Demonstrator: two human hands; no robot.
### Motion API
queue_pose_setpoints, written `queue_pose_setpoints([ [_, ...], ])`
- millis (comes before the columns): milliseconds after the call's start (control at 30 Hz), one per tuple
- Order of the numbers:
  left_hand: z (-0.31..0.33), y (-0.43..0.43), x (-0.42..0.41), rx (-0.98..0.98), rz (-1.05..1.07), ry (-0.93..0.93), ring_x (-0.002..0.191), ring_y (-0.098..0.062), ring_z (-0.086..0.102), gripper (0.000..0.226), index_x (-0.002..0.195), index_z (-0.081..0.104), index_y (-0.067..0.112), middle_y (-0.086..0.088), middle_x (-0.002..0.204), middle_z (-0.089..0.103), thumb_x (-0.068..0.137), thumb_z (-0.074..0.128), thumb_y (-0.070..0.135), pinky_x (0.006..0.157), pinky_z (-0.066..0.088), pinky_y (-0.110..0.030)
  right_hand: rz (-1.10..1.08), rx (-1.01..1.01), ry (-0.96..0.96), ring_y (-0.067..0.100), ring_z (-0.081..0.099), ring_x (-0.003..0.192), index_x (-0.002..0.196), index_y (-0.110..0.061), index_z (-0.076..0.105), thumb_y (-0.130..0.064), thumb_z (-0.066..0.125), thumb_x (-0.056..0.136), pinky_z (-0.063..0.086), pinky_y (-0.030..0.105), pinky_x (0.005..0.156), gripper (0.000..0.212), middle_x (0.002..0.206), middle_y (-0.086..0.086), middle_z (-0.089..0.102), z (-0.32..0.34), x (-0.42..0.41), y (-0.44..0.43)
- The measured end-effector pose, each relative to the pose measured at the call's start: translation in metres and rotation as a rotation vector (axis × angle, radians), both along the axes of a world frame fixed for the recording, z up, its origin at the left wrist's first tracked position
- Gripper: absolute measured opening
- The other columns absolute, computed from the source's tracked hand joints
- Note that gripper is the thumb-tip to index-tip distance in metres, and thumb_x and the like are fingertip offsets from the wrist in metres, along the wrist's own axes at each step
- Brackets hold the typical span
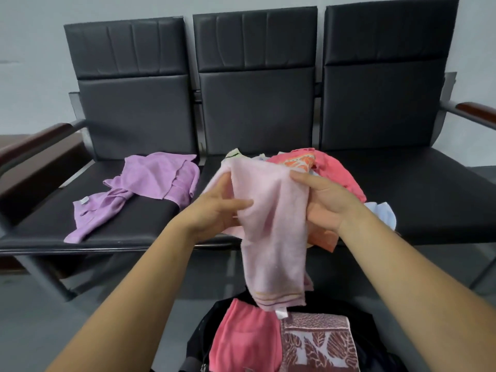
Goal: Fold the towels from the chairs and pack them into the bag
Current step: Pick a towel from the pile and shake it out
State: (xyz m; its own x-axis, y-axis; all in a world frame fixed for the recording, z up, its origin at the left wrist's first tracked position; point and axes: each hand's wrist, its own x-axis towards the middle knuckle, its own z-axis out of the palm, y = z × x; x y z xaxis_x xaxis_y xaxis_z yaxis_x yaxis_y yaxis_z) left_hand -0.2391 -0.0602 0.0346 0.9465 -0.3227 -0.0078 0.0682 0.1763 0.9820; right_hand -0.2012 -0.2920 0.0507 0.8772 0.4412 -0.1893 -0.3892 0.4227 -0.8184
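I hold the pale pink towel (271, 224) up in front of me, above the front edge of the middle seat. My left hand (217, 210) pinches its left side, thumb laid across the front and fingers tucked behind the cloth. My right hand (327, 202) grips the upper right edge, fingers curled round it. The towel hangs long and loosely bunched, and its striped hem and white tag dangle just over the open black bag (198, 342) below me.

In the bag lie a folded coral towel (241, 339) and, touching it on the right, a folded towel with a brown leaf pattern (319, 342).

Behind my hands, on the middle seat, sits a heap of unfolded towels: a coral-red one (338, 170) on top with an orange patterned patch, and a pale blue one (383, 210) peeking out by my right wrist. On the left seat a purple towel (150, 181) sprawls crumpled, one end trailing toward the front edge.

The seats belong to a row of three joined black padded chairs (255, 108) with dark wood-topped armrests (32, 140) at each end. They stand against a plain pale wall (32, 49) on a grey floor (40, 312).
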Motion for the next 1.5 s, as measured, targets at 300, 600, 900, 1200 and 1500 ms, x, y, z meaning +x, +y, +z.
queue_pose_setpoints([
  [300, -0.02, 0.007, 0.014, 0.032, 0.376, 0.15, 0.086, -0.022, 0.074, 0.018, 0.109, 0.061, -0.01, -0.02, 0.107, 0.071, 0.103, 0.047, -0.001, 0.073, 0.062, -0.03, -0.068, -0.06, -0.069, 0.029, 0.067, 0.117, 0.126, 0.005, 0.064, 0.002, 0.064, 0.092, 0.055, 0.039, 0.101, 0.033, 0.128, 0.024, 0.066, -0.002, 0.002, 0.002],
  [600, -0.03, 0.004, 0.002, 0.316, -0.042, 0.11, 0.112, -0.025, 0.065, 0.053, 0.117, 0.065, -0.002, -0.014, 0.12, 0.069, 0.079, 0.081, 0.031, 0.105, 0.05, -0.037, -0.088, 0.029, -0.153, 0.034, 0.065, 0.121, 0.135, 0.002, 0.059, -0.008, 0.061, 0.098, 0.055, 0.044, 0.101, 0.038, 0.129, 0.023, 0.067, 0.0, -0.001, 0.002],
  [900, -0.021, -0.019, -0.009, -0.029, 0.079, 0.081, 0.089, -0.022, 0.069, 0.023, 0.108, 0.069, 0.012, -0.008, 0.099, 0.07, 0.1, 0.047, 0.014, 0.084, 0.054, -0.038, -0.215, -0.033, -0.046, 0.029, 0.071, 0.111, 0.127, 0.002, 0.065, -0.007, 0.062, 0.097, 0.059, 0.038, 0.092, 0.031, 0.121, 0.019, 0.072, -0.001, -0.005, -0.011],
  [1200, -0.003, -0.033, -0.013, -0.485, 0.198, 0.122, 0.086, -0.018, 0.071, 0.038, 0.085, 0.08, 0.009, -0.005, 0.09, 0.075, 0.099, 0.046, 0.02, 0.089, 0.051, -0.031, 0.144, -0.188, 0.085, 0.033, 0.06, 0.129, 0.136, -0.01, 0.064, -0.016, 0.076, 0.081, 0.049, 0.052, 0.106, 0.056, 0.137, 0.014, 0.064, -0.019, -0.019, -0.024],
  [1500, -0.003, -0.015, -0.01, 0.227, 0.31, -0.147, 0.096, -0.02, 0.072, 0.023, 0.124, 0.055, 0.005, -0.007, 0.105, 0.076, 0.101, 0.058, 0.009, 0.083, 0.058, -0.033, -0.236, -0.232, -0.064, 0.026, 0.072, 0.11, 0.127, -0.008, 0.065, -0.018, 0.06, 0.101, 0.056, 0.045, 0.097, 0.029, 0.117, 0.011, 0.075, -0.014, -0.009, -0.031],
])
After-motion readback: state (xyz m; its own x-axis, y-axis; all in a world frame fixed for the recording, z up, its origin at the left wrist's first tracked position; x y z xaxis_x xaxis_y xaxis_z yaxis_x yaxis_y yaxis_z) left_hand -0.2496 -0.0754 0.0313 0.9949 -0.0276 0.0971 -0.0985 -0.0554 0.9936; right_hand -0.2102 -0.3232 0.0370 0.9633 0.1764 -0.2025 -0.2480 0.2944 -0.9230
